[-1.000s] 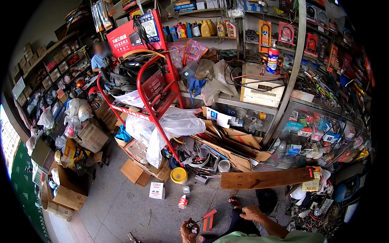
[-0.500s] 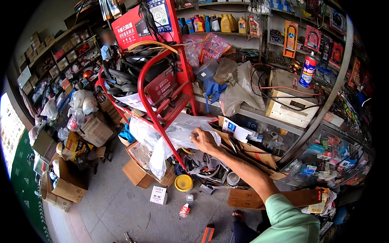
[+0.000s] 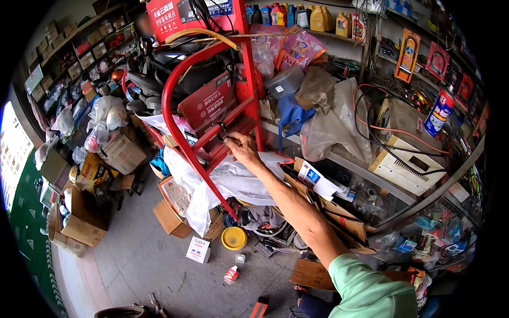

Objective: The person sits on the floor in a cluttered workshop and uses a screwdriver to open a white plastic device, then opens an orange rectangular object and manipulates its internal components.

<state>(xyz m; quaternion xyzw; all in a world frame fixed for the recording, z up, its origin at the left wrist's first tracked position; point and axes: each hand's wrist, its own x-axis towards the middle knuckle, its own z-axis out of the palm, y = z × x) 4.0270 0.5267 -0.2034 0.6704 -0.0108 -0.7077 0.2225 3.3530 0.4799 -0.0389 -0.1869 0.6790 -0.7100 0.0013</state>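
Note:
My right arm, in a light green sleeve, reaches in from the lower right. My right hand [image 3: 243,148] is at the shelf of a red metal rack [image 3: 204,175], its fingers curled at a small dark object [image 3: 221,129] lying there. Fingers and shadow hide most of what is between them, so its kind stays unclear. A red printed box [image 3: 208,100] stands on the rack just behind. Below the hand, a white plastic bag [image 3: 238,180] drapes over the rack's lower part. My left hand is out of view.
A glass counter [image 3: 366,177] carries a beige electrical box [image 3: 405,161] with cables and a spray can [image 3: 439,112]. Cardboard sheets [image 3: 339,212] lean below it. A yellow lid [image 3: 234,238] and a white carton [image 3: 198,249] lie on the floor. Boxes crowd the left side.
My right hand has moved up and left from above the white plastic bag to the dark object on the red rack. The view has shifted a little.

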